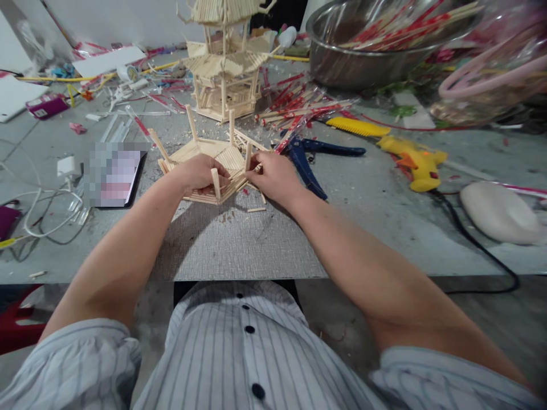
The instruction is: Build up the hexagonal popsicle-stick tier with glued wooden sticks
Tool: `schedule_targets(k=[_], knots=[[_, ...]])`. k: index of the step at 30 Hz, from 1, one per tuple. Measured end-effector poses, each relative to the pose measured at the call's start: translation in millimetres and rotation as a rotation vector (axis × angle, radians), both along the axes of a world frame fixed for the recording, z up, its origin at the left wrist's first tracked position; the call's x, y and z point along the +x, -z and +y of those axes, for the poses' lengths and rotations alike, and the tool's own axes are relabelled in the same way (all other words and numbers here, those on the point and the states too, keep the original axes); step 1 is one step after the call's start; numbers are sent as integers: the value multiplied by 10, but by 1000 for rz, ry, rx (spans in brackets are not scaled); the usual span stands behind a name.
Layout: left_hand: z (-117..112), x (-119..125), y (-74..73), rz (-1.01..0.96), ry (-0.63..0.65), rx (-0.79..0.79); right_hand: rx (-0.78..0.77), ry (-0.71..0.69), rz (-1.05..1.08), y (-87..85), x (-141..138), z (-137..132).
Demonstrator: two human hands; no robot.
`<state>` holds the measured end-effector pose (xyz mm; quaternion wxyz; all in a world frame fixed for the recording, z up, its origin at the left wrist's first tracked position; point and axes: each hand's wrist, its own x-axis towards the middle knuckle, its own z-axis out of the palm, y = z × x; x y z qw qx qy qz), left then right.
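A six-sided base (220, 152) built of thin wooden sticks lies on the table before me, with short posts standing at its corners. My left hand (200, 173) reaches over its near left side, fingers bent down inside the front rim behind a front post (216, 183). What the left fingertips pinch is hidden. My right hand (273, 173) is closed on the base's right edge, fingers and thumb at the right corner post (248, 156). Behind it stands a taller tiered pavilion model (224, 62) of the same sticks. Loose stick pieces (256, 210) lie beside the base.
Blue-handled pliers (305, 165) lie right of my right hand, near a yellow glue gun (416, 162) with a black cord. A steel basin (342, 62) holds red-tipped sticks. To the left are a phone (135, 176), glue sticks (115, 130) and a white charger (68, 167).
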<state>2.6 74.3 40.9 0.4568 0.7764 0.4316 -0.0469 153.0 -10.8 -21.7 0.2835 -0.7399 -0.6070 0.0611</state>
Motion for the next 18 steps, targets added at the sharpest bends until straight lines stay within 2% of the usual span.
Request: schedule_targets(k=[6, 11, 15, 18], knots=[[-16, -3, 15, -34, -51, -26, 12, 9, 12, 10, -5, 1], [37, -27, 64, -83, -43, -64, 95, 10, 91, 33, 11, 1], [60, -40, 72, -97, -62, -50, 166, 89, 155, 0, 0, -19], [52, -36, 48, -130, -99, -39, 149, 118, 181, -37, -18, -36]])
